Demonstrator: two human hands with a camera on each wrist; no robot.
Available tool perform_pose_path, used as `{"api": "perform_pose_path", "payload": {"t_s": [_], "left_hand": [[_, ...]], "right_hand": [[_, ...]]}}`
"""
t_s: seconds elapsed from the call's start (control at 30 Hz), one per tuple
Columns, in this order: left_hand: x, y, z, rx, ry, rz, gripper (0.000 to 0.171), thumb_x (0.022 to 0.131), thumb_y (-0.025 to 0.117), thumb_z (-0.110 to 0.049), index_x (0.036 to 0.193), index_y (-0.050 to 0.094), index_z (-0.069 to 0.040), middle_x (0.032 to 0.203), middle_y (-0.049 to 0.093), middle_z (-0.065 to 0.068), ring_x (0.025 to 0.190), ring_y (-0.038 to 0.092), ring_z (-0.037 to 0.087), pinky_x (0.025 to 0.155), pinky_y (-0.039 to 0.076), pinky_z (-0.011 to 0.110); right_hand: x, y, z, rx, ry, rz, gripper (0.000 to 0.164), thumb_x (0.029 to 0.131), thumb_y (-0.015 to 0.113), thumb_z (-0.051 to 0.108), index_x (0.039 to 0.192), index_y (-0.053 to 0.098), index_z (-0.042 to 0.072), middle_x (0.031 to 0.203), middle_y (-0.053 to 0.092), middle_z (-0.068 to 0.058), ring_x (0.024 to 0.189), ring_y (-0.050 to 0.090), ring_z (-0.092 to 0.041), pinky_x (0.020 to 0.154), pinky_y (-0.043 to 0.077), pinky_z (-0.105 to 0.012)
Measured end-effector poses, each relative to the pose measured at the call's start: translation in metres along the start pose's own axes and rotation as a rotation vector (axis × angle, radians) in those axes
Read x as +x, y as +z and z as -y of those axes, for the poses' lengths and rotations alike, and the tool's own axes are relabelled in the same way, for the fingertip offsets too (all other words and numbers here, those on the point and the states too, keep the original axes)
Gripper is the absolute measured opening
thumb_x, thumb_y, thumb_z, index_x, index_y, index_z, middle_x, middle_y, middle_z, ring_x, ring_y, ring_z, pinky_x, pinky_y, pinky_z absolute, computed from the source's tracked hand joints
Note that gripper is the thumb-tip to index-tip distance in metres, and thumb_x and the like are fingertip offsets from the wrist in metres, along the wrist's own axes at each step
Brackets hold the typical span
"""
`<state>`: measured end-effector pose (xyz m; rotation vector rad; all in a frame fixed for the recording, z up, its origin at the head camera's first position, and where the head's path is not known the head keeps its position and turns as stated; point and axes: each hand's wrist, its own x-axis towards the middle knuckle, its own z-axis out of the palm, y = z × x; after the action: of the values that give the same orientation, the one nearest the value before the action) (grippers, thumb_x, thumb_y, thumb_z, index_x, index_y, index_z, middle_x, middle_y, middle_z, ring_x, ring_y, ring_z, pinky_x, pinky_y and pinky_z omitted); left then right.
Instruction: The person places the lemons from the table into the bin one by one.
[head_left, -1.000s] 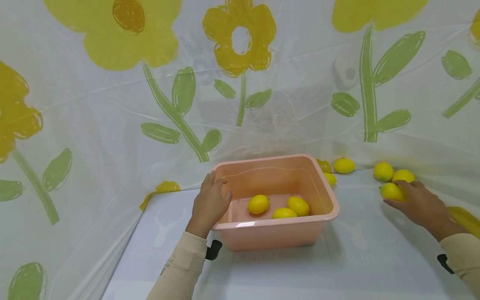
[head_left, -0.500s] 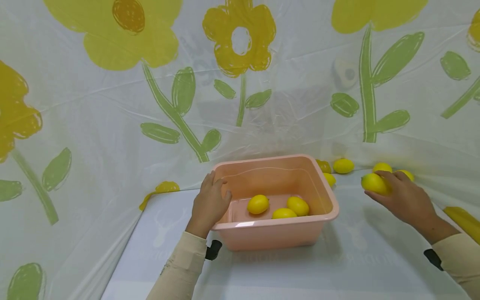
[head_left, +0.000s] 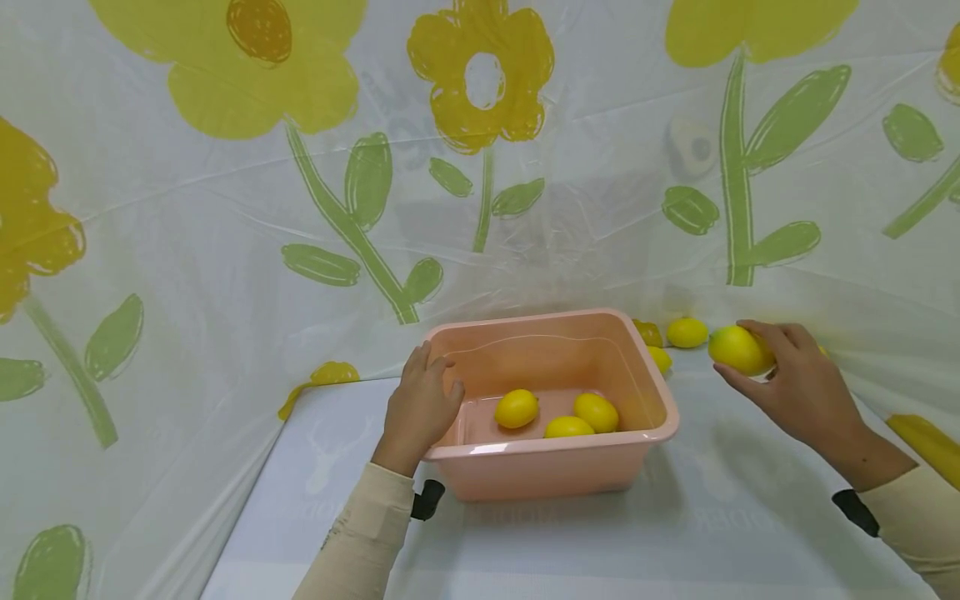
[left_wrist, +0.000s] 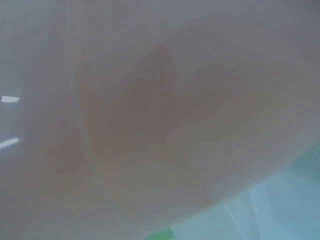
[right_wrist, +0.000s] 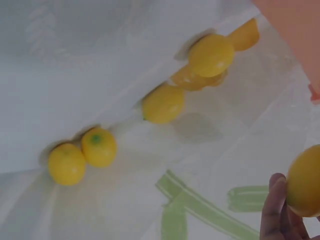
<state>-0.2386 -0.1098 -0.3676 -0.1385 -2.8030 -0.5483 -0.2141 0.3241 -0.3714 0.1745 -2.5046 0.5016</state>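
A pink plastic basin (head_left: pixel 540 471) stands on the table, with three yellow lemons (head_left: pixel 517 409) on its floor. My left hand (head_left: pixel 422 408) holds the basin's left rim, thumb toward the inside. To the right of the basin, my right hand (head_left: pixel 813 396) pinches a lemon (head_left: pixel 738 350) between thumb and fingers, raised off the table. That same lemon (right_wrist: pixel 306 182) shows at the right edge of the right wrist view. The left wrist view is hazy, filled mostly by a pale pinkish surface; no hand can be made out there.
Several more lemons lie along the table's back edge: one lemon (head_left: pixel 686 332) behind the basin's right side, another lemon (head_left: pixel 660 360) partly hidden by it, and a pair (right_wrist: pixel 66 164) farther right, mostly behind my right hand. A flower-printed curtain (head_left: pixel 585 208) hangs behind the table (head_left: pixel 330 500).
My right hand has lifted the lemon and carried it left, away from the pair at the back right. The left hand and basin have stayed put.
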Motion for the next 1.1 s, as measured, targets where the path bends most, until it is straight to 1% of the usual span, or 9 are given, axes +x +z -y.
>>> {"api": "perform_pose_path", "payload": {"t_s": [0.07,0.13,0.27,0.37,0.7,0.9,1.1], "left_hand": [[0.000,0.000,0.000,0.001,-0.002,0.002,0.038,0.088,0.051,-0.032,0.119,0.060,-0.012,0.148,0.032,0.014,0.138,0.027,0.027,0.091,0.047,0.052],[0.000,0.000,0.000,0.001,-0.003,0.004,0.038,0.088,0.051,-0.032,0.119,0.060,-0.013,0.148,0.032,0.014,0.138,0.027,0.027,0.090,0.047,0.051],[0.001,0.000,0.001,0.001,-0.001,0.005,0.038,0.088,0.051,-0.032,0.119,0.060,-0.013,0.148,0.032,0.014,0.138,0.027,0.028,0.092,0.046,0.052],[0.001,0.000,0.001,0.001,0.002,0.005,0.038,0.088,0.051,-0.032,0.120,0.060,-0.013,0.147,0.032,0.014,0.138,0.027,0.028,0.093,0.045,0.052],[0.000,-0.001,0.000,-0.002,0.004,0.006,0.039,0.088,0.051,-0.033,0.120,0.060,-0.012,0.147,0.032,0.014,0.138,0.028,0.029,0.092,0.045,0.053],[0.000,-0.002,0.000,0.000,0.011,0.001,0.038,0.088,0.051,-0.032,0.120,0.060,-0.012,0.147,0.033,0.015,0.138,0.028,0.029,0.091,0.046,0.053],[-0.001,-0.002,-0.001,-0.003,0.016,-0.007,0.037,0.088,0.053,-0.030,0.120,0.060,-0.012,0.146,0.034,0.015,0.137,0.029,0.030,0.091,0.046,0.053]], "right_hand": [[0.001,-0.001,0.005,0.012,-0.017,-0.021,0.063,0.073,0.075,0.033,0.124,0.051,0.006,0.109,0.048,-0.023,0.078,0.048,-0.030,0.056,0.042,-0.028],[0.002,-0.002,0.009,0.023,-0.034,-0.039,0.063,0.072,0.077,0.030,0.124,0.051,0.006,0.109,0.051,-0.022,0.077,0.050,-0.029,0.056,0.041,-0.021],[0.004,-0.004,0.017,0.044,-0.055,-0.064,0.064,0.070,0.078,0.027,0.125,0.052,0.006,0.110,0.055,-0.020,0.078,0.051,-0.027,0.060,0.033,-0.006],[0.005,-0.006,0.024,0.057,-0.067,-0.072,0.064,0.070,0.078,0.026,0.125,0.052,0.006,0.110,0.056,-0.019,0.079,0.050,-0.026,0.062,0.028,-0.001],[0.008,-0.009,0.047,0.100,-0.124,-0.069,0.065,0.070,0.079,0.024,0.126,0.051,0.008,0.111,0.055,-0.015,0.081,0.047,-0.020,0.065,0.027,0.002],[0.009,-0.008,0.057,0.119,-0.166,-0.060,0.067,0.068,0.079,0.024,0.127,0.051,0.010,0.111,0.056,-0.011,0.081,0.046,-0.015,0.064,0.031,-0.002],[0.009,-0.007,0.067,0.118,-0.205,-0.043,0.068,0.068,0.080,0.025,0.128,0.051,0.011,0.113,0.058,-0.009,0.082,0.046,-0.013,0.065,0.032,-0.003]]}}
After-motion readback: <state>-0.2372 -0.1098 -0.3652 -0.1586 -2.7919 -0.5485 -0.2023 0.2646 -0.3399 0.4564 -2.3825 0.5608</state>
